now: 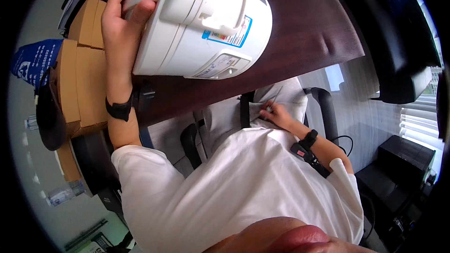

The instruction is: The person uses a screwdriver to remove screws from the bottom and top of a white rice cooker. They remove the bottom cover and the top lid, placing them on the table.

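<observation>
A white rice cooker (197, 51) with a rounded body is tilted over the dark brown table, its lid side toward the left. It has a folded carrying handle (239, 16), a blue-edged label and a panel with a small lever. My left hand (123, 21) is closed round the protruding white part at the lid end, thumb on the near side. My right hand (279, 115) rests low on my lap, against the light grey trousers (281, 91). Its fingers are curled together, and what they hold, if anything, is too small to make out.
The brown table (309, 23) runs under the cooker, its corner at the right. Cardboard boxes (89, 84) are stacked at the left beside a blue bag (37, 61). Chair armrests (326, 107) flank me. A black boxy thing (405, 157) stands at the lower right; black seating (403, 84) is above it.
</observation>
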`<move>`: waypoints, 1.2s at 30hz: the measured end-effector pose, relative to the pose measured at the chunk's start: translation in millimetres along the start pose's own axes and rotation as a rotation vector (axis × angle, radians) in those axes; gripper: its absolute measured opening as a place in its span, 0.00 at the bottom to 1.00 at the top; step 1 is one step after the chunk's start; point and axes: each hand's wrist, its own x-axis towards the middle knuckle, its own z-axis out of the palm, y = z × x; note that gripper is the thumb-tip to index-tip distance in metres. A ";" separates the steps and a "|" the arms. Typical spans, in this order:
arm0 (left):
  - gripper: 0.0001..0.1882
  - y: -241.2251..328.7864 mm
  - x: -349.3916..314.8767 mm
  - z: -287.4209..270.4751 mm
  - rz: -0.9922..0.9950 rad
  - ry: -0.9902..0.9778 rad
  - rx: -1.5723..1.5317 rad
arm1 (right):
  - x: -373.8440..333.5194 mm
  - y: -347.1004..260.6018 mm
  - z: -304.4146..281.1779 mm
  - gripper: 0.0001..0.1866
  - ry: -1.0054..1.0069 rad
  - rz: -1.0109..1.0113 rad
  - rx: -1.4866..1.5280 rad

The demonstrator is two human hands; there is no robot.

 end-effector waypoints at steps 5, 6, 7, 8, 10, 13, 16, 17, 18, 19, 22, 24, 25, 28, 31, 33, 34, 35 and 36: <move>0.45 -17.8 1.2 -15.2 0.046 -0.058 0.004 | -34.7 -17.6 -60.7 0.10 0.182 -0.097 0.420; 0.43 -21.3 1.5 -19.8 0.015 -0.056 -0.023 | -46.2 -23.4 -79.0 0.10 0.181 -0.183 0.388; 0.42 -24.4 2.4 -24.9 -0.005 -0.052 -0.045 | -59.6 -29.2 -93.8 0.10 0.221 -0.167 0.317; 0.41 -26.8 1.7 -30.5 -0.026 -0.049 -0.063 | -73.2 -34.5 -106.7 0.10 0.239 -0.201 0.310; 0.38 -30.8 4.8 -44.0 -0.003 -0.070 -0.059 | -102.8 -46.4 -133.4 0.10 0.236 -0.077 0.182; 0.37 -37.5 2.0 -56.9 0.025 -0.057 0.056 | -130.5 -68.1 -161.9 0.11 0.236 -0.046 0.200; 0.35 -45.5 -4.8 -65.6 -0.002 0.005 0.194 | -139.4 -104.5 -190.3 0.06 0.292 -0.091 0.089; 0.34 -47.5 -7.5 -68.6 -0.004 0.048 0.192 | -138.6 -118.1 -195.8 0.06 0.291 -0.096 0.098; 0.33 -50.2 -10.6 -70.0 -0.028 0.096 0.118 | -137.0 -133.5 -201.2 0.10 0.279 -0.114 0.086; 0.32 -52.4 -14.5 -69.8 -0.049 0.147 0.045 | -134.4 -150.1 -205.4 0.16 0.283 -0.175 -0.006; 0.29 -54.8 -33.8 -63.2 -0.133 0.354 -0.089 | -119.7 -200.4 -202.3 0.30 0.371 -0.444 -0.635; 0.30 -53.8 -50.6 -52.1 -0.017 0.428 -0.165 | -108.0 -232.6 -189.5 0.29 0.570 -0.637 -1.228; 0.30 -52.5 -59.0 -46.7 -0.008 0.447 -0.181 | -104.2 -249.1 -183.5 0.29 0.545 -0.683 -1.109; 0.31 -48.0 -76.8 -33.8 0.073 0.522 0.003 | -92.4 -294.6 -167.4 0.27 0.420 -0.737 -0.875; 0.37 -47.0 -79.6 -30.9 0.108 0.501 0.164 | -74.4 -327.5 -158.0 0.24 0.318 -0.987 -0.910; 0.36 -48.0 -74.2 -31.5 0.059 0.497 0.103 | -74.0 -342.6 -157.2 0.22 0.229 -0.812 -0.847; 0.36 -49.0 -70.2 -31.8 0.036 0.497 0.079 | -73.0 -349.1 -157.3 0.22 0.171 -0.748 -0.804; 0.35 -49.5 -66.1 -31.2 0.040 0.473 0.082 | -69.9 -354.5 -156.8 0.20 0.125 -0.771 -0.776; 0.35 -50.2 -61.0 -31.3 0.054 0.441 0.073 | -66.1 -359.9 -156.3 0.20 0.121 -0.774 -0.838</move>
